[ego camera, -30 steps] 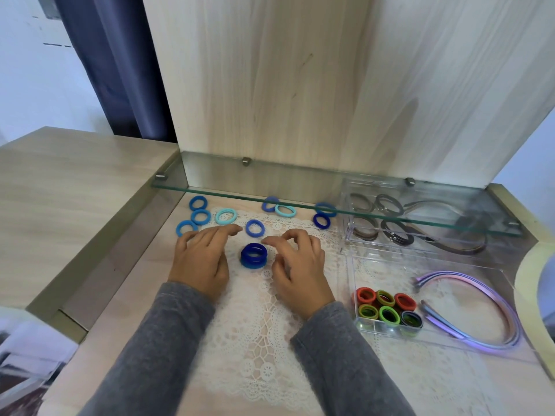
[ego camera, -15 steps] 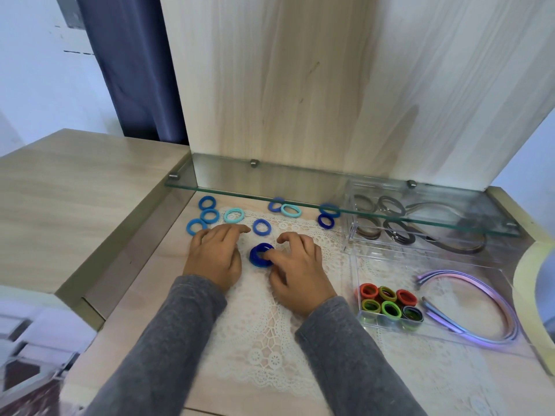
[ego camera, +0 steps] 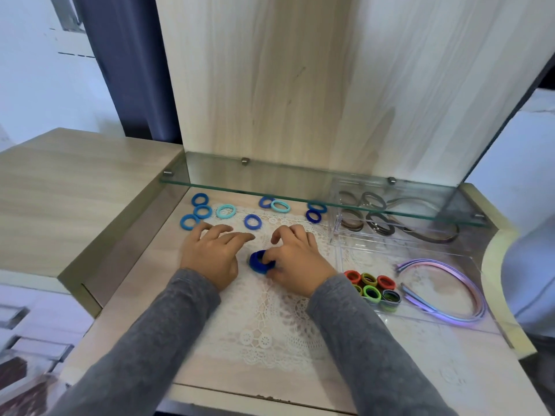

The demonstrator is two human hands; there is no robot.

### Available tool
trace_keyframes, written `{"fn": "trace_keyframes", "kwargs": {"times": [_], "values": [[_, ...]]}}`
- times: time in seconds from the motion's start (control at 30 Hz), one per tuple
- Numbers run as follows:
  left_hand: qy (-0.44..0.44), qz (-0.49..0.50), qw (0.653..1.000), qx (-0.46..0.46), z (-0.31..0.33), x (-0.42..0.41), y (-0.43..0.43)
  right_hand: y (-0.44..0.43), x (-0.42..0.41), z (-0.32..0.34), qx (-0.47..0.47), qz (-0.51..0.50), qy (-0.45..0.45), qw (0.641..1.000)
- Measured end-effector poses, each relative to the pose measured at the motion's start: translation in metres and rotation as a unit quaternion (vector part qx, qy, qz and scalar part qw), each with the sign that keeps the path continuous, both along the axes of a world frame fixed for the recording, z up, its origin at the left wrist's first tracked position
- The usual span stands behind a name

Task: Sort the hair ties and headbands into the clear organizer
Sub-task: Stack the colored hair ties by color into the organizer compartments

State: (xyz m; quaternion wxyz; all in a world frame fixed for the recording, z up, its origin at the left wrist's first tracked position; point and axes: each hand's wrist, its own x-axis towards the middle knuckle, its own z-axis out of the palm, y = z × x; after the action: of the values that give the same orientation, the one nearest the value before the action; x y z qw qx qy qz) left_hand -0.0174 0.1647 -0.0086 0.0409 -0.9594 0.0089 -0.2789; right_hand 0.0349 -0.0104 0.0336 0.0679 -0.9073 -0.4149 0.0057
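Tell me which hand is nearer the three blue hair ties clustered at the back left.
Left. The left hand lies just in front of the three blue hair ties, fingers almost reaching them; the right hand is farther right, gripping a dark blue stack.

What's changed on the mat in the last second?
The right hand closed on the stacked dark blue hair ties and drew them toward the person. The left hand stayed flat on the lace mat; loose blue ties and clear organizer unchanged.
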Motion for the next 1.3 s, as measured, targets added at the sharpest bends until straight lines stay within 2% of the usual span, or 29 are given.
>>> {"fn": "trace_keyframes", "kwargs": {"times": [0.13, 0.43, 0.73, 1.1, 1.3], "values": [[0.11, 0.004, 0.991, -0.076, -0.007, -0.006, -0.007, -0.001, 0.0, 0.005, -0.009, 0.019, -0.014, 1.0], [0.107, -0.037, 0.966, -0.232, 0.003, -0.018, -0.023, -0.014, 0.0, 0.017, -0.018, 0.044, -0.029, 0.998], [0.085, -0.083, 0.949, -0.29, 0.034, 0.004, -0.075, -0.067, 0.019, 0.059, -0.058, 0.003, -0.052, 0.997], [0.114, -0.126, 0.947, -0.273, 0.038, 0.036, -0.133, -0.128, 0.036, 0.066, -0.075, -0.047, -0.059, 0.994], [0.122, -0.129, 0.972, -0.152, 0.022, 0.044, -0.139, -0.136, 0.041, 0.051, -0.087, -0.05, -0.044, 0.994]]}}
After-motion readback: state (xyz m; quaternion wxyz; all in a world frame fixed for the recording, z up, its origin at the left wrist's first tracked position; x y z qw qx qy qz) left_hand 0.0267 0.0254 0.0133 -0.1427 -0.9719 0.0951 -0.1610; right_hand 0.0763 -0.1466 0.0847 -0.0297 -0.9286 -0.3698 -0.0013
